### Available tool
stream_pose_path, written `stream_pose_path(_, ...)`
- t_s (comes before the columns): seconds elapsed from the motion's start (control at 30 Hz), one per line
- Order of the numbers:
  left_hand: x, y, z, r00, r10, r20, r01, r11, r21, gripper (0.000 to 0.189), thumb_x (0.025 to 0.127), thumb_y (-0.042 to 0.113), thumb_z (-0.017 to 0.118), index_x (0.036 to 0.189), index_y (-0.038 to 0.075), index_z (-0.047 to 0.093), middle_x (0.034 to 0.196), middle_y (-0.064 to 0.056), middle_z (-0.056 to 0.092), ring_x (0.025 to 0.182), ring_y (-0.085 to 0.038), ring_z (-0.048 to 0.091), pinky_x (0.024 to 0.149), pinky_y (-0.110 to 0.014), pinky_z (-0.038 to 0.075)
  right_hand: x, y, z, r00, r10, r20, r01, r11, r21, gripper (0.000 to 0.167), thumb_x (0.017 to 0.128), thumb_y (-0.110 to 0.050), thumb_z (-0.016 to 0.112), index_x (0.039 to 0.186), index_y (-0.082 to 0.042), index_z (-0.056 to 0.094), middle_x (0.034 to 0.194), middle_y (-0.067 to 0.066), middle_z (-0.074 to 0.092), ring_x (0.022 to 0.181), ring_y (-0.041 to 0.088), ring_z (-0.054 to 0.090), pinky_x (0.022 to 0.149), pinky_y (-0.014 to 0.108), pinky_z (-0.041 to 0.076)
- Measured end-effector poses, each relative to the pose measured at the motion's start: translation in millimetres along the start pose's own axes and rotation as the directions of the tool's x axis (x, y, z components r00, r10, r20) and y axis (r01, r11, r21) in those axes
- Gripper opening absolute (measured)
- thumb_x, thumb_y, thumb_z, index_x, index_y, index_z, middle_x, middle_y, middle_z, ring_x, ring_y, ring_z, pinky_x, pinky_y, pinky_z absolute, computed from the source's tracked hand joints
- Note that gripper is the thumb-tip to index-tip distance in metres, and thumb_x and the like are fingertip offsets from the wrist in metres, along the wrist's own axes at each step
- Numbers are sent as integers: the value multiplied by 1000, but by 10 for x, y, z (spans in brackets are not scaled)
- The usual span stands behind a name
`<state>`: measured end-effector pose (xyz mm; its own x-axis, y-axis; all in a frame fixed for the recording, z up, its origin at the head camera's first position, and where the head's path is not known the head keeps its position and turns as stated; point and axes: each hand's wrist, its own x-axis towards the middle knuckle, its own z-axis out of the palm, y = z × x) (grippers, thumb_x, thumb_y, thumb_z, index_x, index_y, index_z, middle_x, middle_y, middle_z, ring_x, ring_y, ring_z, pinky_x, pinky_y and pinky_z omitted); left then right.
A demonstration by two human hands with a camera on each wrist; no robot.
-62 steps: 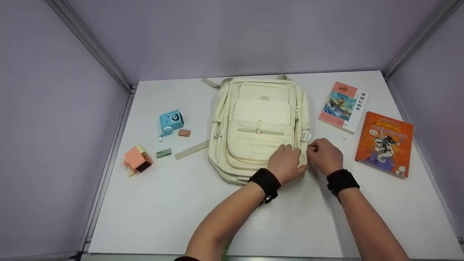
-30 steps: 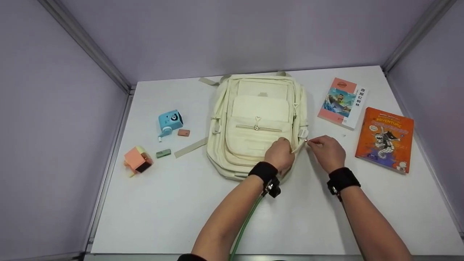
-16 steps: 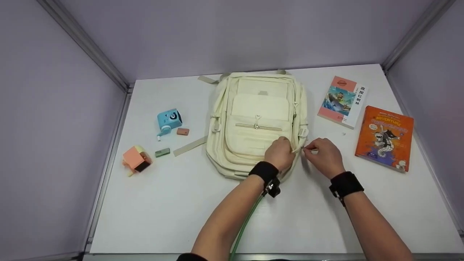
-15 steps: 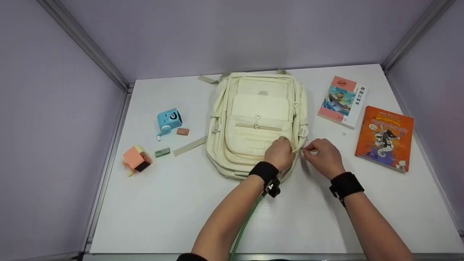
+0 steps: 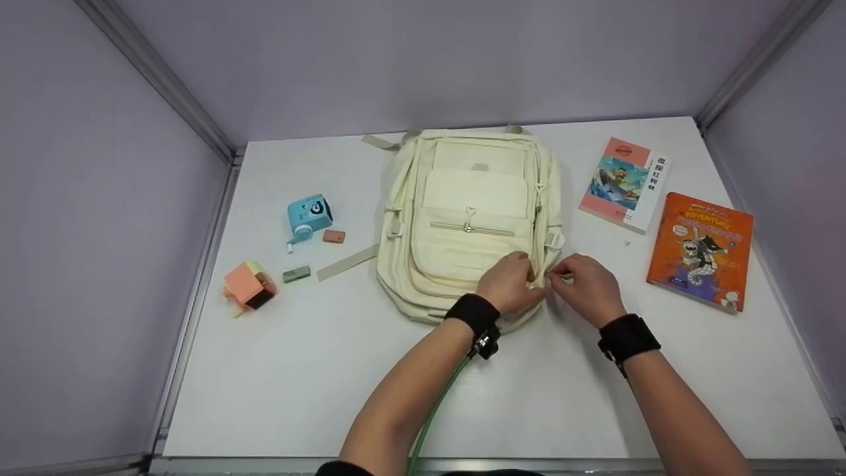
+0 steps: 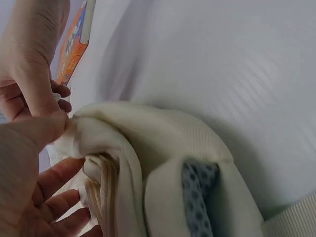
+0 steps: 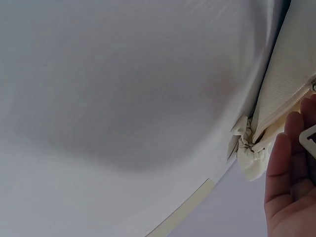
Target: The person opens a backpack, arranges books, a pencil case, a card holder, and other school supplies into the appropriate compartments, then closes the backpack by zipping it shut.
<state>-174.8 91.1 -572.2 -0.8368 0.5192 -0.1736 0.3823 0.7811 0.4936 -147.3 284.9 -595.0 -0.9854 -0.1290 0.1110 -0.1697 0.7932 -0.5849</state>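
Note:
A cream backpack [image 5: 472, 198] lies front side up on the white table. My left hand [image 5: 509, 284] pinches fabric at its lower right side; in the left wrist view that hand [image 6: 29, 163] has the thumb on the folded edge and fingers spread beneath. Just right of it, my right hand [image 5: 588, 287] pinches a zipper pull on the bag's side, the pull mostly hidden by the fingers. The right wrist view catches the side zipper [image 7: 291, 103] parted near its gathered end, and a white buckle [image 7: 309, 140] in front of the fingers [image 7: 279, 173].
Right of the bag lie a pink-and-white book [image 5: 624, 185] and an orange book [image 5: 702, 251]. On the left are a blue pencil sharpener [image 5: 309, 215] with a crank, an orange boxy object [image 5: 250, 285], a pink eraser [image 5: 334, 236] and a green eraser [image 5: 297, 274]. A strap [image 5: 347, 262] trails left.
My right hand has moved down and slightly left along the bag's side, away from the buckle. My left hand has shifted its hold, its thumb now extended toward the right hand.

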Motion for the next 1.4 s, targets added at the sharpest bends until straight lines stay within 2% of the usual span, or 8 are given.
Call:
stream_pose_path(0.1,-120,-95,-12,995,92,48,-96,992,82,46,89,47,77,115,11,63,150,-11,48,137,-20,47,103,-25,45,-8,22,9,1000,12,-19,-12,1000,6,7,93,-15,71,94,-10,75,89,4,69,86,24,64,75,44,52)
stream_pose_path(0.17,-221,-164,-14,987,148,58,-155,974,162,49,88,45,79,119,12,61,155,-12,44,144,-23,40,108,-26,41,-20,36,9,1000,12,-26,-11,1000,14,7,94,-16,71,94,-10,75,89,5,69,86,24,64,75,45,52)
stream_pose_path(0.27,-359,-246,-7,974,220,50,-225,942,247,40,90,39,77,117,13,62,152,-11,47,141,-24,44,108,-28,42,-51,59,5,999,11,-39,-10,999,34,8,95,-16,71,95,-10,75,91,5,69,87,24,65,77,45,53)
stream_pose_path(0.37,-438,-301,-10,960,278,28,-276,929,245,26,97,36,71,109,14,64,131,-5,61,120,-18,59,94,-27,50,-90,87,7,998,22,-56,-19,998,59,8,95,-16,71,96,-10,75,93,6,68,88,24,64,77,44,53)
stream_pose_path(0.5,-422,-341,-62,976,219,-22,-217,974,66,22,105,36,59,103,15,64,97,4,65,84,-12,61,74,-29,50,-136,117,12,996,73,-57,-67,993,97,8,94,-18,72,95,-11,74,95,6,69,86,23,63,75,42,51)
stream_pose_path(0.67,-344,-372,-141,995,89,-44,-93,990,-109,20,107,30,55,108,13,66,92,3,67,79,-11,59,75,-29,48,-188,126,19,989,146,-11,-143,979,147,11,94,-22,72,94,-11,72,99,7,69,85,24,63,73,38,49)
stream_pose_path(1.03,-250,-345,-180,999,44,-21,-46,984,-172,21,107,29,57,104,11,67,84,5,61,75,-11,55,73,-27,46,-310,-17,-40,972,235,17,-232,944,234,14,93,-25,75,92,-10,74,95,6,69,79,19,62,66,28,49)
stream_pose_path(1.4,-248,-345,-172,998,49,-31,-54,986,-160,20,107,27,58,105,10,67,88,3,64,77,-12,57,75,-28,48,-417,-280,34,977,211,31,-211,934,288,8,91,-18,78,88,-12,73,88,3,67,72,18,59,61,27,46)
